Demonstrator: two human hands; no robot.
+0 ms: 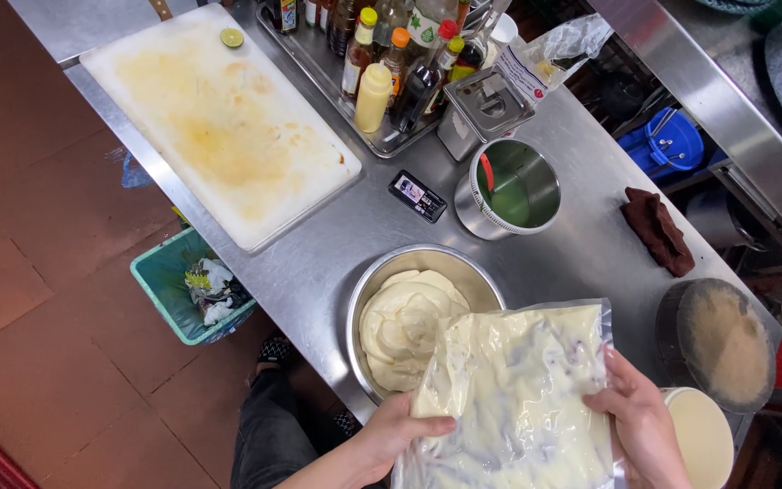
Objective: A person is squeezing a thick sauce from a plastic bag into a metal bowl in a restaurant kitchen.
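Left hand (389, 435): gripping the lower left edge of the plastic bag (513, 398), thumb lying across its face.
Right hand (640, 421): clasping the bag's right edge, fingers curled around it.
Bag: hanging over the steel bowl (368, 290), holding creamy white mix.
Bowl: sitting on the surface (319, 254), pale folds filling it.
Beyond: steel pot (509, 188), phone (417, 196), cutting board (219, 122).

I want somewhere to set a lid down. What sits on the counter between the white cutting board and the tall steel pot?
In the head view, only a small black phone lies between the cutting board and steel pot; the rest is bare counter.
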